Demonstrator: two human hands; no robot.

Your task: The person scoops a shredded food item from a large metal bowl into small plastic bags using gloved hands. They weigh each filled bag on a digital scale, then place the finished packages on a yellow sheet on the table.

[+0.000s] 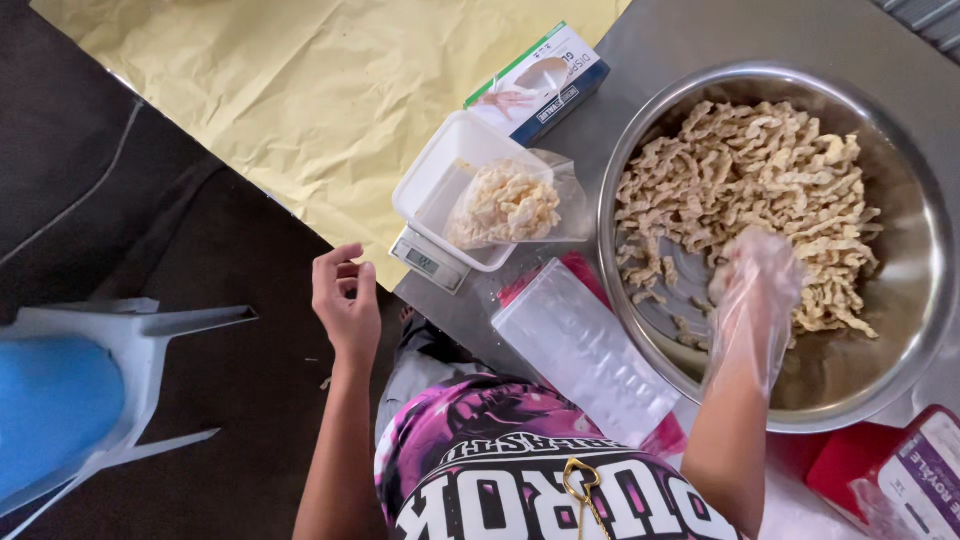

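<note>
The clear bag [508,207] on the scale's white tray [437,172] is part filled with pale strips; plenty remain in my steel bowl [905,330]. My gloved right hand [752,272] digs in, grip hidden; my left hand [344,297] hangs loosely curled, empty, off the bench [680,40].

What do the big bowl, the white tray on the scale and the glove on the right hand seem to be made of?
Bowl: most likely stainless steel, a shiny grey wall with reflections. Tray: probably plastic, white, smooth, thin rim with rounded corners. Glove on the right hand: thin clear plastic film, loose and wrinkled, with the hand showing through it.
</note>
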